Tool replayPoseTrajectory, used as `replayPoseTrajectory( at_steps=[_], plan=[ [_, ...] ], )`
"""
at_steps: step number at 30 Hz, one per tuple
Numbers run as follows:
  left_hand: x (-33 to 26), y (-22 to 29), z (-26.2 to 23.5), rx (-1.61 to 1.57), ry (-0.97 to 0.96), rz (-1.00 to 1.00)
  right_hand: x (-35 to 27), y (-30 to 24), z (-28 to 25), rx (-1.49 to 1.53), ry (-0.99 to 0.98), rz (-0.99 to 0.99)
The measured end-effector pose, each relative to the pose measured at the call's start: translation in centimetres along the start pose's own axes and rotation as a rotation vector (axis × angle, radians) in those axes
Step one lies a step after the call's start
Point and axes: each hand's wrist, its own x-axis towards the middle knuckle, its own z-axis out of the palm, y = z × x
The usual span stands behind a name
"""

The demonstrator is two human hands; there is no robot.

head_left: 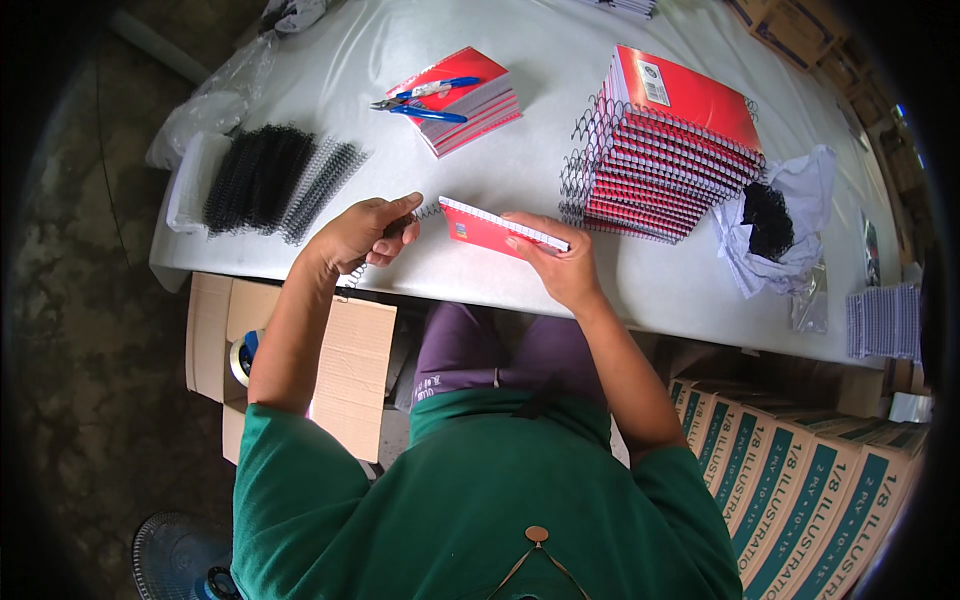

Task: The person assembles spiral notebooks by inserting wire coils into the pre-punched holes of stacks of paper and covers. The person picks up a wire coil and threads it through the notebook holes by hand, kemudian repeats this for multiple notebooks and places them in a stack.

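Note:
My left hand (375, 235) is closed round a black spiral binding coil (430, 211). One end of the coil meets the left end of a red notebook's punched edge; its other end dangles below my fist. The red notebook (490, 232) is tilted in my right hand (558, 262), thumb on the cover and fingers behind. Beyond them lies a short stack of red notebooks (465, 75) with blue-handled cutting pliers (435, 114) on top. To the right rises a tall stack of red spiral-bound notebooks (690, 110).
Black coils (265, 175) lie in a pile at the left, beside clear plastic (215, 100). Right of the tall stack, black coil scraps (767, 222) sit on crumpled white paper (815, 190). Below the table edge stand an open cardboard box (355, 365) and a row of cartons (800, 480).

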Motion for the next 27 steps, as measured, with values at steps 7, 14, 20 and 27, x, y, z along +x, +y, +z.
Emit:
replayPoseTrajectory(
  at_steps=[7, 14, 20, 27],
  plan=[
    [0.5, 0.2, -0.7, -0.178, -0.058, -0.016, -0.2, 0.6, 0.0, 0.000, 0.011, -0.019],
    [-0.3, 1.0, 0.7, 0.963, 0.240, 0.936, 0.1, -0.5, -0.2, 0.037, -0.020, 0.042],
    [-1.6, 2.1, 3.3, 1.489, 0.394, 0.726, -0.3, -0.6, -0.4, -0.154, -0.138, 0.057],
    [1.8, -11.5, 5.0, 1.547, 0.592, 1.037, -2.6, -1.1, 1.1, -0.255, -0.037, -0.173]
  ],
)
